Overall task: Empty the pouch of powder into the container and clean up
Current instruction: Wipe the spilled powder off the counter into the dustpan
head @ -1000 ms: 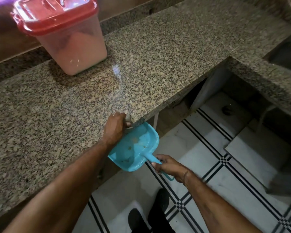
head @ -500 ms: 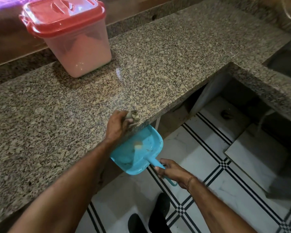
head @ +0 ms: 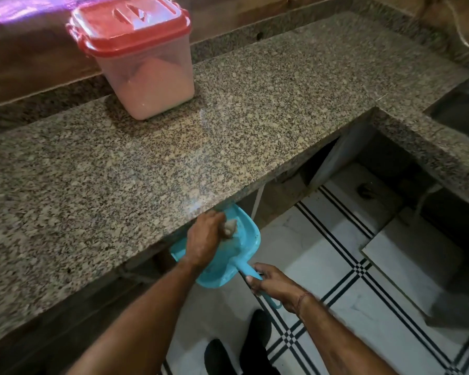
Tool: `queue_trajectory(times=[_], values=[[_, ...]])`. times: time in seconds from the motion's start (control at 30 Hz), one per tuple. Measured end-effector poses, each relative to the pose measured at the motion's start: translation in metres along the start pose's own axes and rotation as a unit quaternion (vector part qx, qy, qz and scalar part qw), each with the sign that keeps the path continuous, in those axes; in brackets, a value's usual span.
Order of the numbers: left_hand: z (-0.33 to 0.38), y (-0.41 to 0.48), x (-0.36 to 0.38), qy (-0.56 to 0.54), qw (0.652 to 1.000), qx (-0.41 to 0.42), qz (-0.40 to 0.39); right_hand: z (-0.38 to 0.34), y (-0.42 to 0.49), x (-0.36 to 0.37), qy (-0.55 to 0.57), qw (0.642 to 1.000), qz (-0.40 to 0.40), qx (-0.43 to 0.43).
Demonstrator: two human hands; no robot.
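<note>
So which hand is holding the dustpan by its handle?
The right hand grips the handle of the blue dustpan; the left hand instead pinches a small pale wad over the pan.

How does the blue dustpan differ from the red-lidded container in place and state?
The container stands on the counter; the dustpan is held below the counter's edge by the right hand on its handle. The container is closed by a lid; the dustpan is open, with the left hand gripping a pale wad over it. Both look plastic.

The counter and the floor are being looked down on from close above by one head camera.
</note>
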State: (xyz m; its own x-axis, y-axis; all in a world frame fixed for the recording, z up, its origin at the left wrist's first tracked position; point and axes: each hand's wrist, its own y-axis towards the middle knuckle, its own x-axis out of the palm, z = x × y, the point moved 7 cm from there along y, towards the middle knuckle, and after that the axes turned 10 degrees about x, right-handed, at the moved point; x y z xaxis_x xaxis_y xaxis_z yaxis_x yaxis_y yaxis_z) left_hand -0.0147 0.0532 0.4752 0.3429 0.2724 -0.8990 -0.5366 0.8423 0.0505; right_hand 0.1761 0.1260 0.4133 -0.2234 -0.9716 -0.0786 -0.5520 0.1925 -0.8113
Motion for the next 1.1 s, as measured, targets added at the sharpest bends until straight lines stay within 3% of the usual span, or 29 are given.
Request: queue_trajectory(times=[0.23, 0.4, 0.53, 0.7, 1.0, 1.1], values=[[-0.045, -0.099, -0.025, -0.032, 0.977, -0.194, 0.078, 0.014, -0.012, 0.040, -0.117, 0.991, -0.061, -0.030], [-0.086, -0.223, -0.037, -0.118, 0.903, -0.369, 0.187, 0.018, -0.014, 0.101, -0.219, 0.961, -0.150, -0.070], [-0.098, -0.345, -0.028, -0.140, 0.811, -0.510, 0.249, 0.026, -0.022, 0.165, -0.294, 0.923, -0.230, -0.090], [-0.084, -0.496, -0.003, -0.172, 0.665, -0.635, 0.353, 0.062, -0.035, 0.249, -0.390, 0.863, -0.310, -0.078], [-0.018, -0.722, 0.084, -0.223, 0.466, -0.727, 0.452, 0.177, -0.058, 0.394, -0.509, 0.777, -0.367, -0.056], [-0.013, -0.766, 0.109, -0.216, 0.425, -0.739, 0.476, 0.212, -0.052, 0.440, -0.542, 0.761, -0.349, -0.067]])
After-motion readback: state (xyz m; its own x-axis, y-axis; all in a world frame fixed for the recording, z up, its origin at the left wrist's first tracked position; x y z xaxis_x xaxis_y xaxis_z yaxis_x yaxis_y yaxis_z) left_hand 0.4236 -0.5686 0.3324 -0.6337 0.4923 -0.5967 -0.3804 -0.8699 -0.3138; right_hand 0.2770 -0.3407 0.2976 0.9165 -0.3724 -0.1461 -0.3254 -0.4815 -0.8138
